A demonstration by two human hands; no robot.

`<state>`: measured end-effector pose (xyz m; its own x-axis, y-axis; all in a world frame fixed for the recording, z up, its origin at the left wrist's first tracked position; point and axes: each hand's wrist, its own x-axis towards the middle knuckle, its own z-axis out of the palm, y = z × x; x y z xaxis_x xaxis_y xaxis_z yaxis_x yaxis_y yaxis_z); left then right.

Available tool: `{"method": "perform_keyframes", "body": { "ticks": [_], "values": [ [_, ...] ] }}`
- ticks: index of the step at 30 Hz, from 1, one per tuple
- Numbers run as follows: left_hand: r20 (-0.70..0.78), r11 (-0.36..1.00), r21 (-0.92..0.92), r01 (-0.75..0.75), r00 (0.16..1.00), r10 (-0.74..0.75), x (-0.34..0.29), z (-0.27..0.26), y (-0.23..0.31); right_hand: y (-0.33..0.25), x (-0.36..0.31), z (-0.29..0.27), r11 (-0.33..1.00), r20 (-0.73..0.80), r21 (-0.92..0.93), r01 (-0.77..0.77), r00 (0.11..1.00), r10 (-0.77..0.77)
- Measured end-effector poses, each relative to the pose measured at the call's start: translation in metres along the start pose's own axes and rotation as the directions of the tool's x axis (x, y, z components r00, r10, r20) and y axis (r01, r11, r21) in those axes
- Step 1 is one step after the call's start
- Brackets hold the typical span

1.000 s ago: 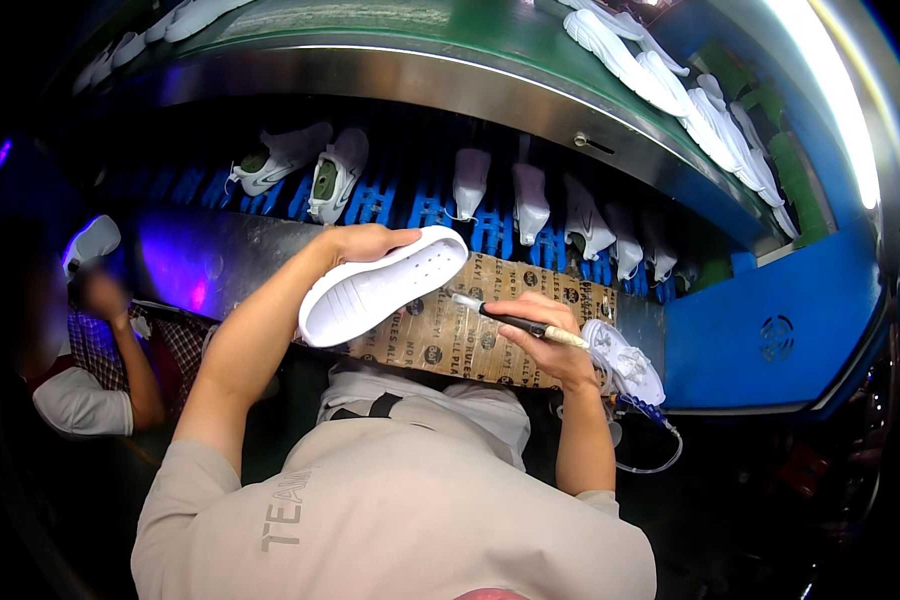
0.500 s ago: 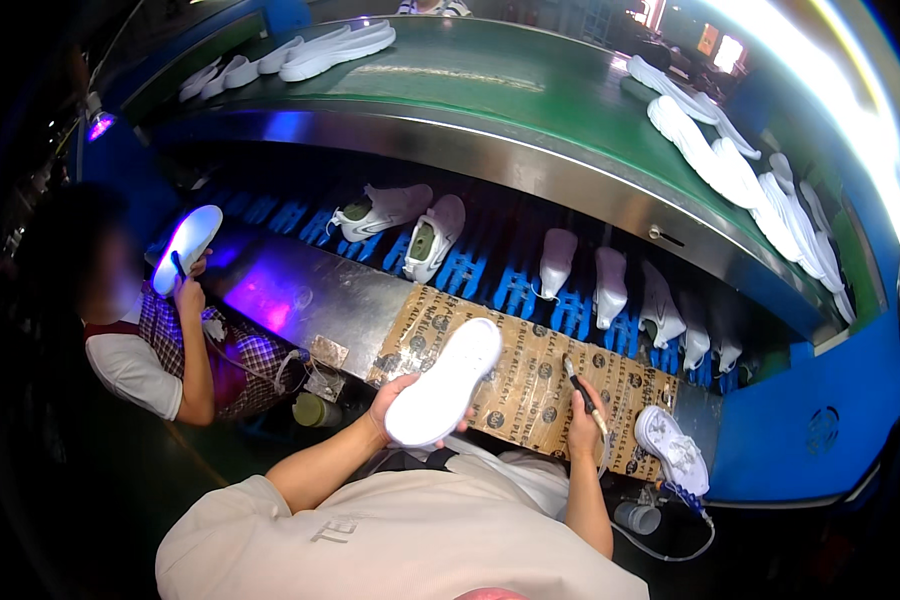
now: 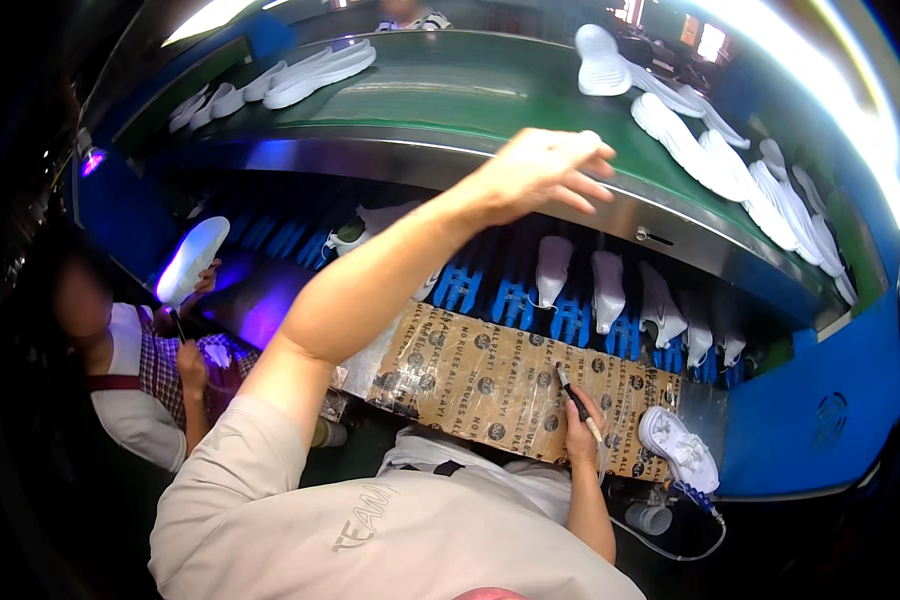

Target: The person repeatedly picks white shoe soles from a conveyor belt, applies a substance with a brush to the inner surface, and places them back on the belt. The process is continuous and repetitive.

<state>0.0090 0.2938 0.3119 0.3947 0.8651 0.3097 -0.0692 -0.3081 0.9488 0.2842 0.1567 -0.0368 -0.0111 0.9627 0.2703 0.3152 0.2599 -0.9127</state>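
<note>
My left hand [image 3: 545,175] reaches over the front edge of the upper green belt [image 3: 450,85], its fingers spread and nothing held in them. Beyond it, a white shoe sole [image 3: 602,62] lies on the belt, apart from the fingertips. My right hand [image 3: 582,425] grips a black-handled brush [image 3: 574,395] with a thin tube running from its rear end. The brush tip is over the cardboard-covered bench [image 3: 470,385]. Right of that hand rests a white sole-shaped piece [image 3: 678,448] with lumpy white patches.
More white soles [image 3: 770,205] line the belt's right side, others [image 3: 320,72] its far left. White shoe uppers [image 3: 607,290] hang along blue holders [image 3: 570,320] under the metal ledge. A co-worker [image 3: 140,380] at left holds a lit sole. A clear cup [image 3: 650,517] sits below the bench.
My left hand has let go of the white sole and swung up and forward to the belt, where an additional sole now lies. The right hand still holds the brush, nearly in place.
</note>
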Motion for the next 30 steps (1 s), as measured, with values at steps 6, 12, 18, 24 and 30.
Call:
{"method": "perform_keyframes", "body": {
  "ticks": [6,12,18,24,30],
  "values": [
    [-0.501,-0.009,0.846,0.534,0.800,0.331,0.018,-0.199,-0.009,0.000,0.002,0.003,1.000,0.002,0.012,0.026,1.000,-0.026],
    [-0.925,0.130,-0.079,0.988,-0.121,0.359,-0.036,-0.445,-0.017,-0.006,0.005,0.004,0.995,-0.012,0.077,0.068,0.998,-0.067],
    [-0.947,-0.023,0.093,0.995,0.096,0.307,-0.061,-0.437,-0.008,-0.003,0.004,-0.002,0.997,-0.016,0.077,0.031,0.999,-0.030],
    [-0.728,-0.198,0.502,0.842,0.535,0.428,-0.067,-0.440,-0.018,-0.006,0.003,0.001,0.994,0.006,0.094,0.054,0.998,-0.054],
    [-0.729,0.268,0.683,0.680,0.611,0.308,-0.045,-0.232,0.009,-0.005,0.003,0.000,0.994,0.002,0.073,0.078,0.997,-0.079]
  ]
}}
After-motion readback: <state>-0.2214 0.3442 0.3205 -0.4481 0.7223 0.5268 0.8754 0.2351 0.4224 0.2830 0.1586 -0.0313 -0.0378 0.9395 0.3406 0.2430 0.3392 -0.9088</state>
